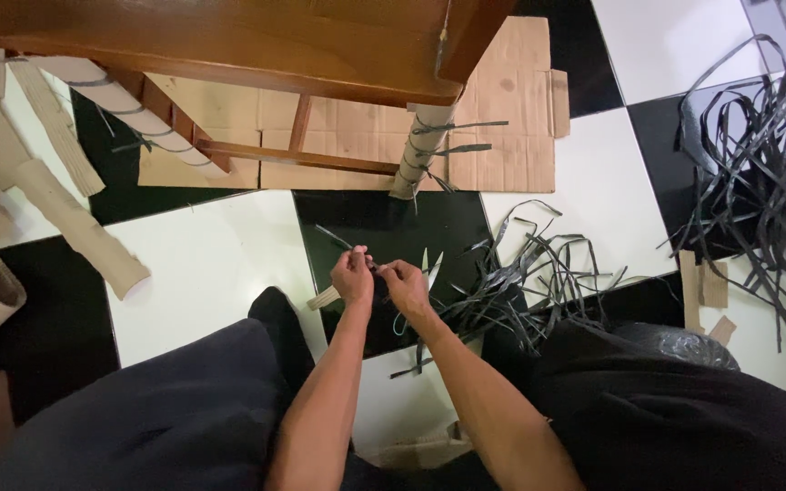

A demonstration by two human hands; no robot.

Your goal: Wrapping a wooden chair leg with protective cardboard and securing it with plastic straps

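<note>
A thin black plastic strap (377, 269) is pinched between the left hand (353, 275) and the right hand (405, 284). The fingers of both hands are closed on it, close together, just above a black floor tile (384, 227). It looks as if the strap is gripped at two near spots so that it can be kept tight and worked with the fingertips. Its thin end sticks out to the upper left, past the left hand.

Just to the right of the hands, a loose pile of black straps (529, 273) is spread on the floor, likely kept there so it is easy to reach. A bigger tangle of black straps (766, 173) lies well apart, at the far right.

Above the hands, a wooden chair (256, 45) is seen. Its front leg (422, 150) is wrapped in corrugated cardboard, and the wrap is tied on with black straps. It seems the wrap is there to guard the wood. Another wrapped leg (129, 105) is seen on the left.

A flat, opened brown cardboard box (511, 118) is laid under the chair. No clear label can be made out on it. More brown rolls of cardboard (75, 227) lie at the left. Small cardboard scraps (704, 286) lie at the right. The floor is made of black and white tiles (202, 264).
</note>
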